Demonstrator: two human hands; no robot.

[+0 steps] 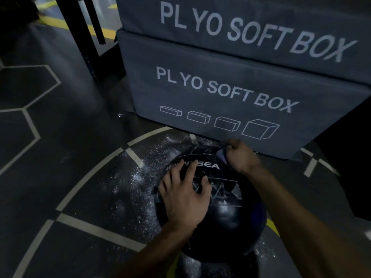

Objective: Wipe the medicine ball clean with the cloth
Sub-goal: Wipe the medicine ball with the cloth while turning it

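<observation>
A black medicine ball (226,215) with white lettering sits on the dark gym floor, low in the middle of the head view. My left hand (184,195) lies on its upper left side, fingers spread over the print. My right hand (240,157) is at the ball's far upper edge and grips a small bluish cloth (221,154), pressing it against the ball. Most of the cloth is hidden under that hand.
White powder (140,177) is scattered on the floor to the left of and behind the ball. Two stacked grey plyo soft boxes (220,93) stand right behind it. A dark metal frame leg (84,37) rises at the upper left. Pale lines mark the floor (50,157).
</observation>
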